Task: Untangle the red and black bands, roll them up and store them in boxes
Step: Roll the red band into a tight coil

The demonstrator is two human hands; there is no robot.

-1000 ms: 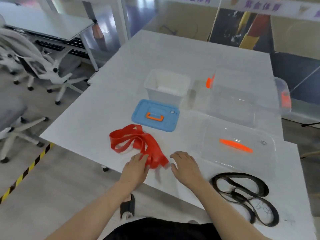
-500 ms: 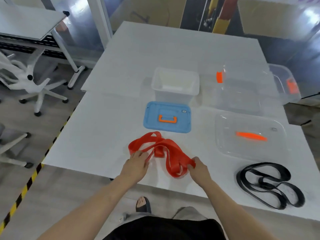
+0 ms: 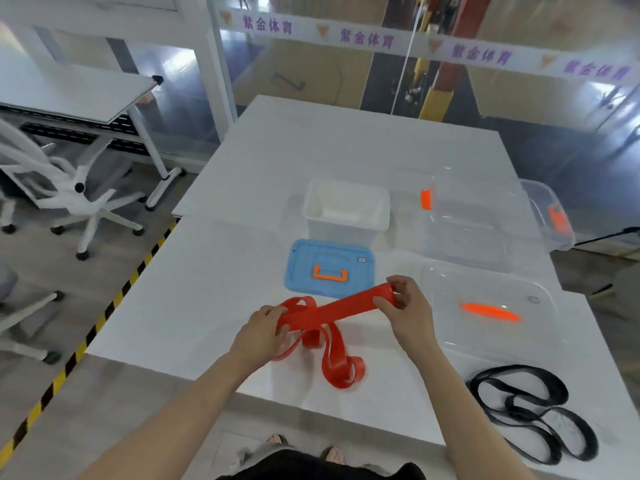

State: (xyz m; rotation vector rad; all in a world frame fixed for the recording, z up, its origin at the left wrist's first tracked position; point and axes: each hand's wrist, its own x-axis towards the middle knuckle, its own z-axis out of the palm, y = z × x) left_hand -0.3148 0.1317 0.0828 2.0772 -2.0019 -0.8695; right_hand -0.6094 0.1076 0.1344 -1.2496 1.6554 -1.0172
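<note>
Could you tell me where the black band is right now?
In the head view, the black band lies looped on the table at its near right, just in front of the clear lid.

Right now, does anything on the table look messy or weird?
Yes. The black band lies in a twisted heap near the front right corner of the table. The red band is half sorted: the left hand and right hand hold one stretch taut, and the rest lies in loose loops.
</note>
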